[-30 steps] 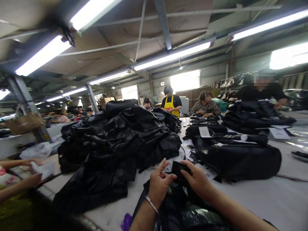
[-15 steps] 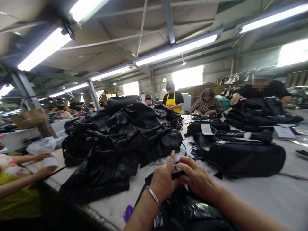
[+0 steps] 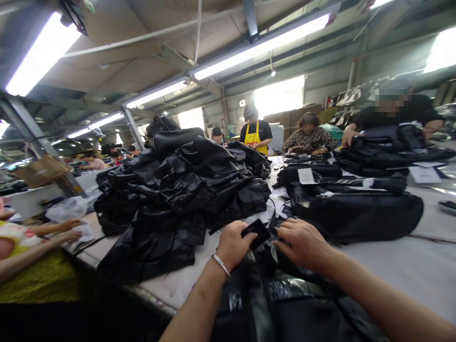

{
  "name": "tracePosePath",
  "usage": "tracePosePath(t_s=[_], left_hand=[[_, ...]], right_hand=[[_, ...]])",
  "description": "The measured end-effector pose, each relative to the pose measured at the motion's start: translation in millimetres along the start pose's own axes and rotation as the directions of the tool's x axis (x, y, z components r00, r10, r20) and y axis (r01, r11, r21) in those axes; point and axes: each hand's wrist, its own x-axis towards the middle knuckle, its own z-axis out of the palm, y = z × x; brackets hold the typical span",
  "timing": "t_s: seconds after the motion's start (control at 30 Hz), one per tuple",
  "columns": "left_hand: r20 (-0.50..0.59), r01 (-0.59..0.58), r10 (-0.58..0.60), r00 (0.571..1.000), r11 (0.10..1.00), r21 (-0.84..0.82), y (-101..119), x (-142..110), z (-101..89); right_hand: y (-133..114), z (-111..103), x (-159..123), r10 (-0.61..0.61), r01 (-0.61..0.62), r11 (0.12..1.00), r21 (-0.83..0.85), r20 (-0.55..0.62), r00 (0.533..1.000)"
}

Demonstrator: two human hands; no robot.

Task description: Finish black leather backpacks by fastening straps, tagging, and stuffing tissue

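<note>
A black leather-look bag [image 3: 306, 313] lies right in front of me, with shiny clear film on parts of it. My left hand [image 3: 232, 246], a silver bangle at its wrist, is closed on a small flat black piece [image 3: 259, 233] at the bag's far end, thumb on top. Whether that piece is joined to the bag I cannot tell. Close by on the right, my right hand [image 3: 302, 243] has its fingers curled and pinched at the black material of the same bag. What exactly lies between those fingertips is hidden.
A high pile of black bags [image 3: 192, 175] rises at the left. Another black bag [image 3: 356, 213] with a white tag [image 3: 305, 176] lies at the right on the pale table [image 3: 402, 273]. Co-workers stand around; one person's hands [image 3: 71, 230] hold white plastic at the left.
My hands have moved slightly apart. The flat black piece now shows raised in my left hand, and its index finger no longer points up. More of the bag is visible as the view has shifted.
</note>
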Motion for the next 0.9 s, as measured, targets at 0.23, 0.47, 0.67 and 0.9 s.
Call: tracePosePath(t_s=[0.23, 0.47, 0.67, 0.9], left_hand=[[-0.211, 0.204, -0.224, 0.951, 0.972, -0.114, -25.0, 67.1, -2.8], [-0.258, 0.216, -0.184, 0.948, 0.971, 0.099, -22.5, 114.5, 2.2], [-0.053, 0.278, -0.273, 0.961, 0.933, 0.227, -36.1, 54.3, -0.9], [0.636, 0.286, -0.136, 0.76, 0.948, -0.139, 3.4, -121.1, -74.1]], right_hand=[[17.7, 36.1, -16.1, 0.124, -0.162, 0.908, 0.386, 0.12, 0.985], [26.4, 23.2, -24.3, 0.054, -0.126, 0.837, 0.533, 0.148, 0.987], [58.7, 28.5, -89.7, 0.343, -0.397, 0.726, 0.562, 0.205, 0.917], [95.8, 74.6, -208.7, 0.626, -0.652, 0.494, 0.575, 0.285, 0.726]])
